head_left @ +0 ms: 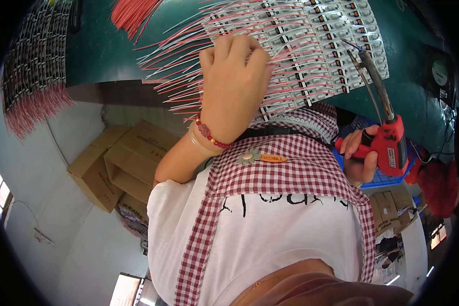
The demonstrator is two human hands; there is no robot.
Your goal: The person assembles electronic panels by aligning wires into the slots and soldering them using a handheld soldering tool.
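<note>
My left hand (234,76) is closed with curled fingers over a panel of small white circuit boards (341,30). Rows of red and white wires (181,84) run across that panel and stick out past its left side. The fingertips are hidden, so what they pinch cannot be made out. In my right hand (359,153) is a red soldering gun (392,148), gripped by its handle. Its long metal barrel points up and left, and its thin tip hangs over or near the panel's right part; contact cannot be told.
A bundle of red wires (132,15) lies on the green table (97,56) at the far left. Wired boards (35,61) hang over the left edge. A black device (438,74) is at right, a blue basket (382,178) below the soldering gun, cardboard boxes (122,158) lower left.
</note>
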